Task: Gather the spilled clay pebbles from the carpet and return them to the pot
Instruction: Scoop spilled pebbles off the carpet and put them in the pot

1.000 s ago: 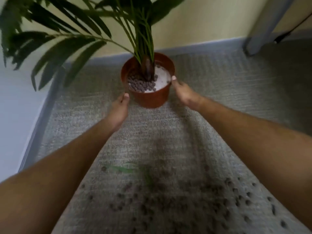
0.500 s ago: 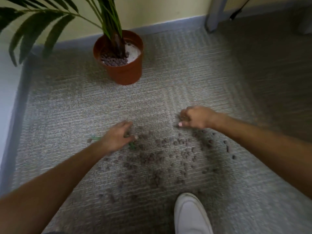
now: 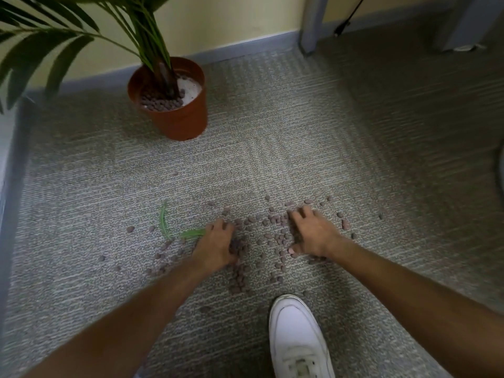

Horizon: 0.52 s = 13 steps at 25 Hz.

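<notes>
- Left hand [image 3: 215, 248] and right hand [image 3: 313, 233] are laid open, fingers spread, on the grey woven carpet [image 3: 272, 148].
- Small brown clay pebbles [image 3: 275, 236] are flanked, seemingly for raking together toward the terracotta plastic pot [image 3: 180, 124].

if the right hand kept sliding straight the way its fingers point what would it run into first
The right hand points up and slightly left across the carpet. It would likely meet first the loose clay pebbles scattered just beyond its fingertips; farther along, the carpet looks free.

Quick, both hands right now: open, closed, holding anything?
Left hand: curled over pebbles on the carpet; grip cannot be told.
Right hand: open, fingers spread on the pebbles.
</notes>
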Each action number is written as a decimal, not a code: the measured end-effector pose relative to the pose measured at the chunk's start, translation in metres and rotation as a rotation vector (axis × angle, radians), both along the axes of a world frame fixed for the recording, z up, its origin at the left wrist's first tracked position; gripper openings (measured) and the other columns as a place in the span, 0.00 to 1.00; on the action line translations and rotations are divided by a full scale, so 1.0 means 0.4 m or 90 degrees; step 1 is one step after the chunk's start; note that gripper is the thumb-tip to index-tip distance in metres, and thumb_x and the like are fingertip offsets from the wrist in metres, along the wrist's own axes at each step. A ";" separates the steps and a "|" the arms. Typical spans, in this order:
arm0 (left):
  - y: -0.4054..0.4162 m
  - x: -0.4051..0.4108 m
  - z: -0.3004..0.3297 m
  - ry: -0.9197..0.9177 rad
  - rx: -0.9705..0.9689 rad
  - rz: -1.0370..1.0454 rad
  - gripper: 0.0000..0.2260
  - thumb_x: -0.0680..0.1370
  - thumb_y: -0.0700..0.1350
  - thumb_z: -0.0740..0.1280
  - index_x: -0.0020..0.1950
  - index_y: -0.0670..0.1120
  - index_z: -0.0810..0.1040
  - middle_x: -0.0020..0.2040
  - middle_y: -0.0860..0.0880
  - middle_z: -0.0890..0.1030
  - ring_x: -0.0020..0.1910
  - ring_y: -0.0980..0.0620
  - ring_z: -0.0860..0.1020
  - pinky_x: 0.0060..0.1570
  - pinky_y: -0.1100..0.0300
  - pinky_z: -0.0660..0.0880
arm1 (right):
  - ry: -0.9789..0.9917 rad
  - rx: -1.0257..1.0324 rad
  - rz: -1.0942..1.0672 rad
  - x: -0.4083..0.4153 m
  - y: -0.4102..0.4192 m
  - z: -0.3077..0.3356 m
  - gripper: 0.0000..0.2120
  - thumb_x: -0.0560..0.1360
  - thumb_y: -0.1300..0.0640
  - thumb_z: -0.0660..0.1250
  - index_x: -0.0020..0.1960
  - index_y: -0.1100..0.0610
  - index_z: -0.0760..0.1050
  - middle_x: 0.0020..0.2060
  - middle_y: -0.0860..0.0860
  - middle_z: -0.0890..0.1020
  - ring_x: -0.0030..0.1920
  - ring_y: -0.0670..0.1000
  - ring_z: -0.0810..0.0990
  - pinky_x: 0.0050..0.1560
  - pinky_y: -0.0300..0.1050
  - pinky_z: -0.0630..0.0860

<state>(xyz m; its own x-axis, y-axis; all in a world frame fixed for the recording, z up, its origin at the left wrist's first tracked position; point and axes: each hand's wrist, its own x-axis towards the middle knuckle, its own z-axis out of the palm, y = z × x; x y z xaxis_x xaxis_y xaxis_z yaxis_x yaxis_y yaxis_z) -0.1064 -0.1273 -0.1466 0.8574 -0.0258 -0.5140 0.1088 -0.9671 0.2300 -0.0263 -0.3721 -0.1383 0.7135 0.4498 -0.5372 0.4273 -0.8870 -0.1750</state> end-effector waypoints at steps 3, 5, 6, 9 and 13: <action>-0.029 -0.002 0.003 -0.022 -0.010 -0.021 0.34 0.69 0.52 0.74 0.70 0.46 0.63 0.68 0.44 0.64 0.64 0.41 0.67 0.59 0.48 0.73 | -0.006 0.086 0.043 -0.004 0.009 0.001 0.40 0.68 0.50 0.75 0.73 0.49 0.57 0.61 0.51 0.66 0.53 0.50 0.71 0.52 0.42 0.73; -0.016 0.004 0.018 -0.050 0.023 -0.002 0.38 0.66 0.57 0.75 0.71 0.50 0.63 0.69 0.46 0.63 0.65 0.43 0.66 0.58 0.47 0.74 | 0.013 0.114 -0.041 0.020 0.001 0.014 0.44 0.65 0.50 0.78 0.73 0.48 0.57 0.62 0.51 0.66 0.50 0.49 0.71 0.49 0.40 0.71; -0.006 0.007 0.025 -0.044 0.041 0.022 0.40 0.65 0.60 0.76 0.71 0.51 0.63 0.68 0.46 0.64 0.66 0.43 0.66 0.58 0.46 0.74 | 0.023 0.105 -0.087 0.031 -0.006 0.019 0.46 0.63 0.49 0.79 0.73 0.49 0.57 0.63 0.52 0.66 0.51 0.50 0.73 0.50 0.42 0.72; 0.007 0.008 0.031 0.031 0.035 0.065 0.42 0.64 0.59 0.77 0.71 0.47 0.62 0.68 0.42 0.64 0.66 0.39 0.66 0.61 0.45 0.72 | 0.029 0.050 -0.071 0.023 0.001 0.014 0.46 0.61 0.52 0.80 0.72 0.50 0.58 0.64 0.53 0.65 0.55 0.53 0.73 0.56 0.45 0.74; -0.043 0.007 0.019 -0.008 -0.069 0.084 0.33 0.68 0.49 0.76 0.68 0.43 0.66 0.64 0.42 0.68 0.61 0.41 0.72 0.60 0.51 0.72 | 0.026 0.103 0.027 -0.019 0.073 -0.004 0.39 0.65 0.55 0.77 0.70 0.51 0.61 0.59 0.52 0.66 0.53 0.52 0.73 0.53 0.43 0.73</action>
